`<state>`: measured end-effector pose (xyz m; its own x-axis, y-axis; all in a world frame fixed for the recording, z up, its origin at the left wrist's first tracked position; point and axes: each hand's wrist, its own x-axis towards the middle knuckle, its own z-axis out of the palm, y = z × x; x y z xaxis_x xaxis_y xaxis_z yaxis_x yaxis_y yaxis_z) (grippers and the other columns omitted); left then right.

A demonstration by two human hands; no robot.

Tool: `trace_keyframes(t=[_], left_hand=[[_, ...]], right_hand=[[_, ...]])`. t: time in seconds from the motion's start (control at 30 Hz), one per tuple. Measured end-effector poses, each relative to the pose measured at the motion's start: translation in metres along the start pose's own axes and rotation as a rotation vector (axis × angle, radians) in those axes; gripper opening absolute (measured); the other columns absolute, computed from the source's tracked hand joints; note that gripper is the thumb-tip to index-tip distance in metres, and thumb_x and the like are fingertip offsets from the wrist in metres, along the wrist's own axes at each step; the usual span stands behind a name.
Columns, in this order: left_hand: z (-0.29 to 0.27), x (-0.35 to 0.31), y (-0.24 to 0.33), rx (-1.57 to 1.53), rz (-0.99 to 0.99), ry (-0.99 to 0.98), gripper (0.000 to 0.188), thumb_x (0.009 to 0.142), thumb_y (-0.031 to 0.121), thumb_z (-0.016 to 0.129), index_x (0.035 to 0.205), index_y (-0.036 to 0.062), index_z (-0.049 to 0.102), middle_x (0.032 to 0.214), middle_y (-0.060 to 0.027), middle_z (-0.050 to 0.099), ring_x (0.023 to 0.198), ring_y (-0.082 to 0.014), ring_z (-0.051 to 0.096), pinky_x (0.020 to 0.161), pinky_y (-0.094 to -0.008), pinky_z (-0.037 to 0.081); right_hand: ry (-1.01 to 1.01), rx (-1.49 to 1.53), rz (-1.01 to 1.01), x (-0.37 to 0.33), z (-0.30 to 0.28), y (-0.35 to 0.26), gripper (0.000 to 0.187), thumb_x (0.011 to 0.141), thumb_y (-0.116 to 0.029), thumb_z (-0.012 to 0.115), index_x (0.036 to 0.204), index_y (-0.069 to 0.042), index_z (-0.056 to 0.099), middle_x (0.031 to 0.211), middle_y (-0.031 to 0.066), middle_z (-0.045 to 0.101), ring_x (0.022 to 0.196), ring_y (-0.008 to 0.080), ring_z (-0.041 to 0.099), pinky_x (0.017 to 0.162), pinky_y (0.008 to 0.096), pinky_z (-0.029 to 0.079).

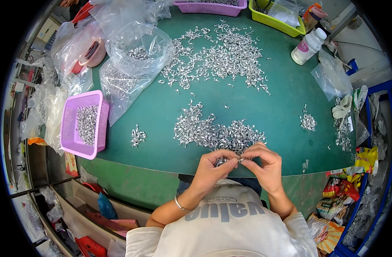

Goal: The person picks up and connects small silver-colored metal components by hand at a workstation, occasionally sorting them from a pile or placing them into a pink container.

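Observation:
At the near edge of the green table, my left hand (215, 168) and my right hand (264, 165) meet fingertip to fingertip. Both are closed in a pinch on a small silver metal piece (240, 160), mostly covered by the fingers. Just beyond them spreads a pile of small curved silver metal pieces (204, 130), and some of it lies under my fingers. A bigger pile of similar pieces (230, 55) covers the far middle of the table. Small heaps lie to the left (138, 136) and to the right (308, 121).
A purple basket (101, 128) with metal pieces stands at the left, near an open clear plastic bag (123, 92) of more pieces. Along the far side are a purple tray (211, 9), a yellow-green tray (275, 21) and a white bottle (309, 46). Blue shelving (375, 171) stands right.

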<state>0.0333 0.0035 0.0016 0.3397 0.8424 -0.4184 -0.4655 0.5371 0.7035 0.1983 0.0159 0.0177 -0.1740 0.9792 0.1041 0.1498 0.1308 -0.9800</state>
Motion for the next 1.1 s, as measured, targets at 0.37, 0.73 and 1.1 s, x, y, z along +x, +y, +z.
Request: trace_keyframes(t=[0.37, 0.73, 1.1], left_hand=[[-0.0018, 0.0030, -0.0013, -0.005, 0.026, -0.022, 0.014, 0.084, 0.009, 0.059, 0.095, 0.0008, 0.062, 0.071, -0.0005, 0.057, 0.054, -0.0006, 0.039, 0.044, -0.0149, 0.027], [-0.0003, 0.0046, -0.0005, -0.028, 0.016, -0.013, 0.016, 0.084, 0.005, 0.056, 0.098, -0.0016, 0.059, 0.073, -0.0053, 0.055, 0.053, -0.0036, 0.037, 0.044, -0.0170, 0.026], [-0.0011, 0.0047, 0.0000, -0.026, 0.018, -0.016, 0.016, 0.084, 0.005, 0.056, 0.098, -0.0010, 0.059, 0.072, -0.0050, 0.055, 0.053, -0.0035, 0.037, 0.044, -0.0170, 0.026]], right_hand=[[0.055, -0.066, -0.059, 0.0017, 0.0013, -0.0039, 0.015, 0.066, 0.004, 0.068, 0.080, -0.001, 0.064, 0.078, 0.0080, 0.063, 0.072, 0.0178, 0.055, 0.065, 0.0276, 0.042], [0.076, -0.165, -0.148, 0.0019, 0.0028, -0.0070, 0.019, 0.065, 0.005, 0.067, 0.082, -0.001, 0.065, 0.077, 0.0077, 0.061, 0.071, 0.0188, 0.053, 0.063, 0.0275, 0.042], [0.068, -0.169, -0.156, 0.0022, 0.0030, -0.0056, 0.019, 0.064, 0.005, 0.067, 0.082, -0.002, 0.065, 0.076, 0.0074, 0.060, 0.070, 0.0185, 0.052, 0.063, 0.0274, 0.041]])
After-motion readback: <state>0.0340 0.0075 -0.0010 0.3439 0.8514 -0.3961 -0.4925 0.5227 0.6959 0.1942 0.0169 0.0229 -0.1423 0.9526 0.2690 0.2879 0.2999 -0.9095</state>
